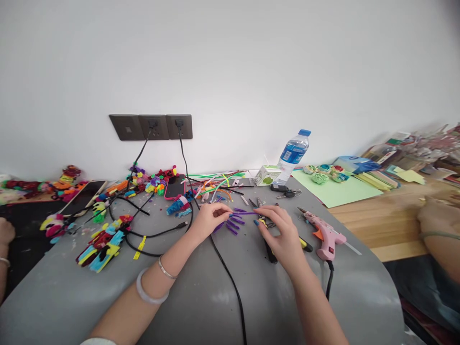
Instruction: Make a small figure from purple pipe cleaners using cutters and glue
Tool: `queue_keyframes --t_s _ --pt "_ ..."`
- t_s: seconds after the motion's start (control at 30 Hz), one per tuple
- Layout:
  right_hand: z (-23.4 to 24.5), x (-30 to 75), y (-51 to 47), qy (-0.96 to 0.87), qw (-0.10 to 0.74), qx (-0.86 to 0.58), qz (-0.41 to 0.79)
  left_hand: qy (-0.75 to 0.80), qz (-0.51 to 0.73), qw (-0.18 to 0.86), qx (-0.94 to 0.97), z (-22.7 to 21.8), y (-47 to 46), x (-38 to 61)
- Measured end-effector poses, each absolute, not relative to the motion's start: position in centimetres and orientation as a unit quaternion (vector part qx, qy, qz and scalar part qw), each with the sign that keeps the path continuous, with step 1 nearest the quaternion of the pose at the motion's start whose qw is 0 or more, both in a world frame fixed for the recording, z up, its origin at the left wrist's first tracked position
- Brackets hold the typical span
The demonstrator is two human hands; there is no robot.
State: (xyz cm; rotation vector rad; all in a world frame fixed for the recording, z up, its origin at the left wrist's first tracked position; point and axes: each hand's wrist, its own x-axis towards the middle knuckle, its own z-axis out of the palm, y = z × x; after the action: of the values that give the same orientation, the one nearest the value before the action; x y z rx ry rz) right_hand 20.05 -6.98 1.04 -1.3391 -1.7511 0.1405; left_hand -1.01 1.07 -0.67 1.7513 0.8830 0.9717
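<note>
My left hand [212, 219] is closed in a pinch on a thin purple pipe cleaner [245, 213], which stretches level to the right. Its far end reaches the fingertips of my right hand [278, 230]. The right thumb and index finger are apart, one below and one above the stem, so that hand looks open. Several short purple pipe cleaner pieces [233, 226] fan out on the table just under the left fingertips. Pliers with black and yellow handles [270, 251] lie beneath my right hand, partly hidden by it.
A pink glue gun [328, 235] rests right of my right hand on the grey table [201, 297]. Black cables [230, 275] cross the middle. Colourful pipe cleaner figures [104, 244] lie left. A water bottle [294, 152] and small carton [268, 175] stand behind. Other people's arms [440, 225] show both sides.
</note>
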Motion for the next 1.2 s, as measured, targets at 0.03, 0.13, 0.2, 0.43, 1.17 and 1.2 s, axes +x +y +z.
queue_keyframes --t_s 0.03,0.13,0.2,0.43,1.17,1.2 --pt "0.5 19.7 -6.6 -0.706 0.451 -0.542 0.062 0.357 0.393 0.466 0.708 -0.6 1.0 -1.0" --pt "-0.7 19.1 -5.9 -0.681 0.474 -0.551 0.093 0.348 0.394 0.494 0.693 -0.7 1.0 -0.9" --pt "-1.3 18.9 -5.7 -0.665 0.491 -0.551 0.115 0.34 0.392 0.51 0.686 -0.8 1.0 -0.9" --pt "-2.1 19.0 -5.6 -0.646 0.495 -0.56 0.159 0.335 0.383 0.49 0.708 -1.1 1.1 -0.8" --pt "-2.1 18.8 -5.9 -0.66 0.475 -0.554 0.179 0.309 0.427 0.308 0.792 -0.8 1.0 -1.1" --pt "-2.1 18.8 -5.8 -0.663 0.475 -0.551 0.177 0.311 0.429 0.308 0.79 -0.8 1.0 -1.1"
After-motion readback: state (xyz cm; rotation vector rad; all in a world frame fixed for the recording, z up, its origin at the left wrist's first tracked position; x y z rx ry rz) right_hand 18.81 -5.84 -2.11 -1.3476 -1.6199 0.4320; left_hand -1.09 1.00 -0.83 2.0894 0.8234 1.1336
